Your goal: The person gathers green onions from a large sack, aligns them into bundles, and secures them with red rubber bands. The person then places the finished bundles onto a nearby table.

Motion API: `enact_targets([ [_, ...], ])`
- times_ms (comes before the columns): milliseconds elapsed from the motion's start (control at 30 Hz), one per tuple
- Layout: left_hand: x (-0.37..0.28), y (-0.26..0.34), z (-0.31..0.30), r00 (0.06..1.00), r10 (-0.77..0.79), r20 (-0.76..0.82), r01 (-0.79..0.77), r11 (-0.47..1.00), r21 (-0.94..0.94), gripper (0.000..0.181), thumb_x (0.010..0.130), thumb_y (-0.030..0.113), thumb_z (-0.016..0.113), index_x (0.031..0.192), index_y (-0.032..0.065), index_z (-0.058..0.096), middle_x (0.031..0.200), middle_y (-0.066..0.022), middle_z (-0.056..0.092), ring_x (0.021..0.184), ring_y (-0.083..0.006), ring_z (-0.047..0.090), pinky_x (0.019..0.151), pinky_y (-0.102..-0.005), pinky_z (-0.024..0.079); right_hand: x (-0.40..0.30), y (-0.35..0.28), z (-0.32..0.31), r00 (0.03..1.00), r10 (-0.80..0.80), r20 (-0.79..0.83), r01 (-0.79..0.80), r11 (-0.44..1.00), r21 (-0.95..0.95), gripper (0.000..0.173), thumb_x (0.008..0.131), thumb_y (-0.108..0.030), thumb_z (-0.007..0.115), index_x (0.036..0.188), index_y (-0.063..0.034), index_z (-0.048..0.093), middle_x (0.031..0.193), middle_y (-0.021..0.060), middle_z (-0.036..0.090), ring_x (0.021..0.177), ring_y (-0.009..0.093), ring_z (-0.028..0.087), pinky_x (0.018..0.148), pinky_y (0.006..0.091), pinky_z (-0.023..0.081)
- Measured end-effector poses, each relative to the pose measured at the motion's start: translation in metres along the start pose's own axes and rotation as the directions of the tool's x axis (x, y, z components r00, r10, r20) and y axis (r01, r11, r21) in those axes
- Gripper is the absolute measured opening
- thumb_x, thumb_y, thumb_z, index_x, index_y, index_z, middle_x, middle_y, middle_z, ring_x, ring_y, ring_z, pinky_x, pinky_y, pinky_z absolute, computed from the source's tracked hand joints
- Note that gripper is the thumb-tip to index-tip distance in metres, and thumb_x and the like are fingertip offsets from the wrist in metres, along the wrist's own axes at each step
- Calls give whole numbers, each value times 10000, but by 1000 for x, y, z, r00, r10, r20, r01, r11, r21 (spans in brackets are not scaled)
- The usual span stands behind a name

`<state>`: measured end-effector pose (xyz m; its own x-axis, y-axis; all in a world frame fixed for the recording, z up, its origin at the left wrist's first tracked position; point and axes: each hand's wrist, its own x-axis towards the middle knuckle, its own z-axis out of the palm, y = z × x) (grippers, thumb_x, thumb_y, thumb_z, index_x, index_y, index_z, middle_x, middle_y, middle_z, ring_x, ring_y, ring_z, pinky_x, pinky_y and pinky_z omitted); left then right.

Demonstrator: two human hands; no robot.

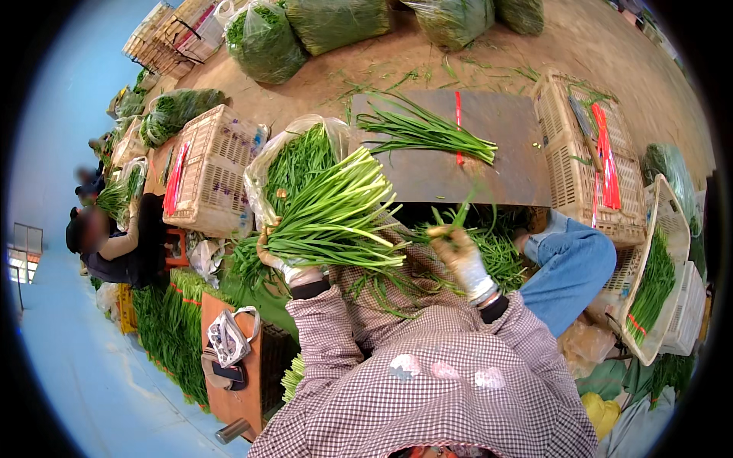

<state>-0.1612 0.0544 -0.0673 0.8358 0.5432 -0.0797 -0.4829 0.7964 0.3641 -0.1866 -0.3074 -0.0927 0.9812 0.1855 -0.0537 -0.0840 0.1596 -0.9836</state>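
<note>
My left hand (270, 247), in a soiled glove, grips a large bunch of garlic chives (332, 212), its pale cut ends fanned to the right over my lap. A few loose green leaves (461, 214) are pinched in my gloved right hand (460, 259), beside the bunch. On the metal-grey board (504, 177) in front lies a smaller heap of chives (424, 131), across a red tie strip (458, 105). Beyond my left hand stands a clear plastic bag (338, 130) filled with greens. Loose leaf scraps (498, 257) lie below the board's near edge, under my right hand.
Plastic crates (558, 154) flank the board; the right one carries red strips (607, 160) and a knife (583, 129). A crate (220, 172) stands left. Tied chives (653, 286) fill a basket at right. Another person (123, 246) sits at far left. Bulging bags (338, 26) stand ahead.
</note>
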Motion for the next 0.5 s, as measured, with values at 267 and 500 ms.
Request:
enact_targets([
  [267, 2, 2, 9, 986, 44, -158, -33, 997, 76, 167, 873, 222, 579, 848, 89, 678, 878, -78, 727, 851, -266, 691, 844, -460, 574, 5, 10, 27, 980, 0, 200, 74, 929, -361, 275, 951, -171, 719, 1176, -19, 672, 1018, 117, 745, 909, 228, 723, 787, 324, 585],
  [500, -12, -13, 38, 926, 115, -359, -41, 978, 207, 240, 943, 335, 552, 854, 131, 643, 916, -63, 697, 874, -298, 653, 890, -494, 546, 0, 11, -6, 991, 131, 0, -131, 989, 68, 243, 995, -236, 694, 1136, -46, 640, 1055, 48, 649, 894, 139, 578, 860, 254, 495],
])
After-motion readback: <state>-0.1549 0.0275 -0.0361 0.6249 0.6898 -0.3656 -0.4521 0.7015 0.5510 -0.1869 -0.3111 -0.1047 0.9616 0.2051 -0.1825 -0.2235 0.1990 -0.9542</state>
